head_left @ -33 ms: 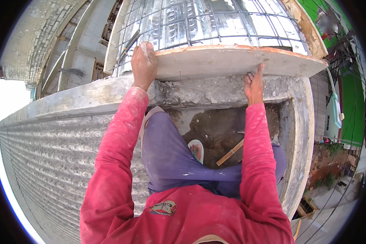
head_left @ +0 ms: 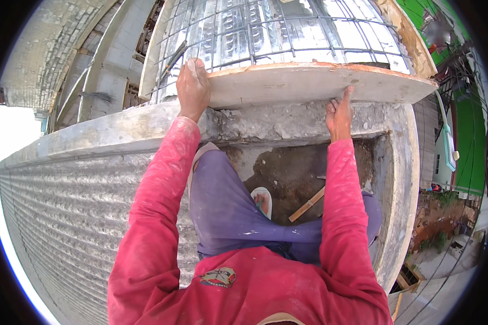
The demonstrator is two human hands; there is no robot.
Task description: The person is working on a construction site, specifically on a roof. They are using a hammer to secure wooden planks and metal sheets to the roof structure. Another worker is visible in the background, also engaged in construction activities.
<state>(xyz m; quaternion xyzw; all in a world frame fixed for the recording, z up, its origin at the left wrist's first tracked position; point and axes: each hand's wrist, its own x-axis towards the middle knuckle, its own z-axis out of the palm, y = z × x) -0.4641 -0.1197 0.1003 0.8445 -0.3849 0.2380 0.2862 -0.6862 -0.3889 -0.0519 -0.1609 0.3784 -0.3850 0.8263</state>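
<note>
A long grey-faced wooden board (head_left: 276, 84) with a raw orange-brown top edge stands on edge along a rough concrete ledge. My left hand (head_left: 193, 89) is closed around its left end, fingertips at the top. Farther right, my right hand (head_left: 340, 112) grips at the board's lower edge. One digit stretches up against the grey face while the other fingers are bent, their tips partly hidden. Directly behind the board lies a grid of steel reinforcing bars (head_left: 249, 30) over shiny metal sheeting.
A hammer-like tool with a wooden handle (head_left: 307, 204) lies in the wet concrete recess (head_left: 282, 165) by my sandalled foot. Corrugated roofing (head_left: 81, 200) spreads to the left. Wooden form boards (head_left: 412, 38) flank the bars. Past the right concrete edge (head_left: 409, 189) are cables and a drop.
My left hand and the board's left end have shifted very slightly toward me. My right hand stays almost in the same place on the board.
</note>
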